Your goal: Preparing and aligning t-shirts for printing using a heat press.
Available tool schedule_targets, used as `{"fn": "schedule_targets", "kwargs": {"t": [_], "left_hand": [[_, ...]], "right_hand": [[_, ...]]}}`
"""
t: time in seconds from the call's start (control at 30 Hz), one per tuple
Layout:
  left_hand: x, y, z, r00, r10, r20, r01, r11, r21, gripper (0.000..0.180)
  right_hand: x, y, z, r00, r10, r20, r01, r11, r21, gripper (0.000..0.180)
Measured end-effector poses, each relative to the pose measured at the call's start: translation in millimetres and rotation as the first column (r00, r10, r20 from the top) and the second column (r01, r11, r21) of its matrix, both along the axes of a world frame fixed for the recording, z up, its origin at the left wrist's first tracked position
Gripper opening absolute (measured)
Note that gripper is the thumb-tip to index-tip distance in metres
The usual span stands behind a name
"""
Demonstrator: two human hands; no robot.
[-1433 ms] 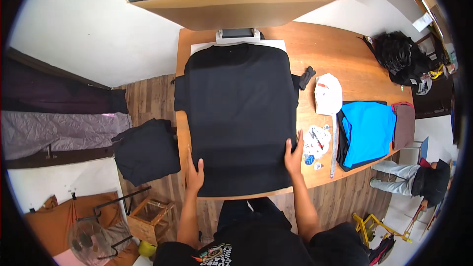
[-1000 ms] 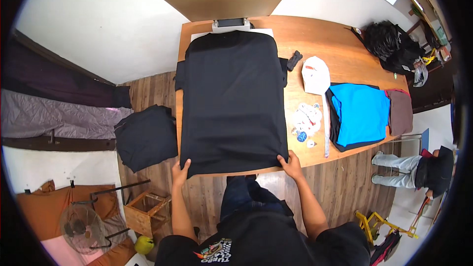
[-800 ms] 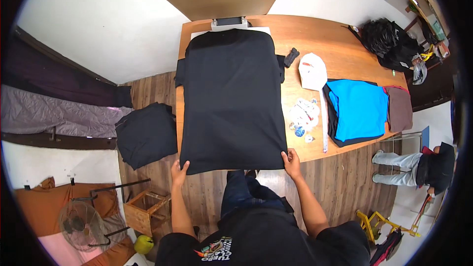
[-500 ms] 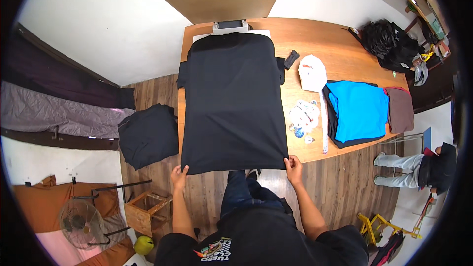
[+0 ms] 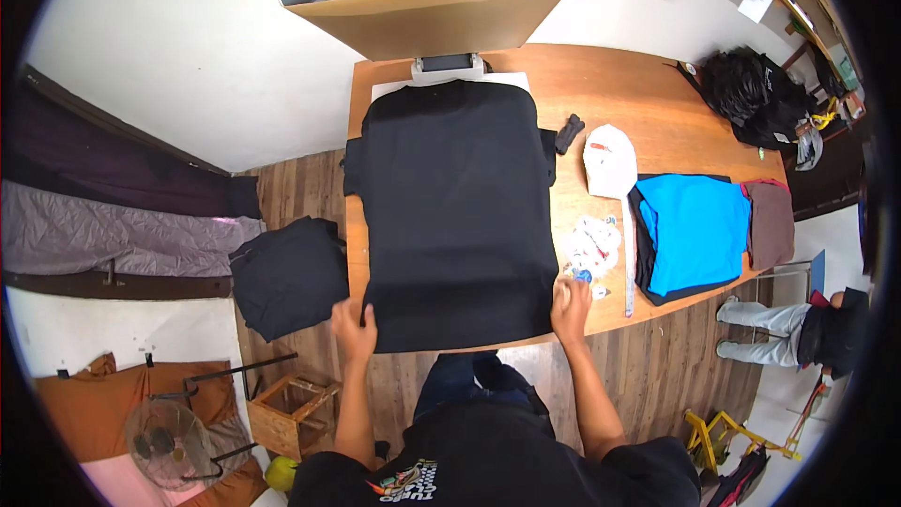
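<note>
A black T-shirt (image 5: 455, 216) is spread flat with its hem toward me, over the platen of a heat press whose raised upper plate (image 5: 432, 14) stands tilted back behind it. At the shirt's lower left side is my left hand (image 5: 354, 330), its thumb by the fabric edge and apart from the fingers. My right hand (image 5: 570, 310) is at the lower right side, with curled fingertips pinched at the shirt's edge. The platen beneath is mostly hidden by the cloth.
On the wooden table (image 5: 610, 84) lie a white cap (image 5: 609, 161), crumpled white scraps (image 5: 593, 244), a measuring strip (image 5: 630, 263), folded blue (image 5: 699, 230) and brown garments (image 5: 771, 223), and a black bag (image 5: 751, 94). Dark clothes (image 5: 289, 277) are piled at left. Another person (image 5: 798, 333) stands at far right.
Both hands have left the hem corners and moved a little up the shirt's sides. The left thumb and fingers have spread. The whole view has shifted slightly with my head.
</note>
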State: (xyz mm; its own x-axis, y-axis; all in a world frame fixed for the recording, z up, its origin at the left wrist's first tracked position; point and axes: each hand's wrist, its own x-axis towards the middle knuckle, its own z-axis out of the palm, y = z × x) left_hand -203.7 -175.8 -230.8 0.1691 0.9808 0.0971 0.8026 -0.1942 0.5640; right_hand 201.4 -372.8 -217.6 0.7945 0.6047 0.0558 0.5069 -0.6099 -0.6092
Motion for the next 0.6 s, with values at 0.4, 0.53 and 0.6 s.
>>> {"fn": "schedule_targets", "kwargs": {"t": [0.4, 0.53, 0.6], "left_hand": [[202.0, 205.1, 16.2, 0.846, -0.404, -0.348, 0.465, 0.878, 0.113, 0.056], [200.2, 209.7, 7.2, 0.849, -0.44, -0.292, 0.456, 0.89, -0.014, 0.057], [200.3, 210.3, 5.5, 0.872, -0.407, -0.272, 0.439, 0.896, 0.065, 0.057]], "right_hand": [[6.3, 210.3, -11.6, 0.868, 0.349, 0.354, -0.308, 0.936, -0.169, 0.054], [9.5, 176.6, -18.3, 0.974, 0.129, 0.187, -0.103, 0.984, -0.144, 0.058], [16.0, 182.5, -17.9, 0.999, 0.014, 0.048, -0.014, 1.0, 0.007, 0.058]]}}
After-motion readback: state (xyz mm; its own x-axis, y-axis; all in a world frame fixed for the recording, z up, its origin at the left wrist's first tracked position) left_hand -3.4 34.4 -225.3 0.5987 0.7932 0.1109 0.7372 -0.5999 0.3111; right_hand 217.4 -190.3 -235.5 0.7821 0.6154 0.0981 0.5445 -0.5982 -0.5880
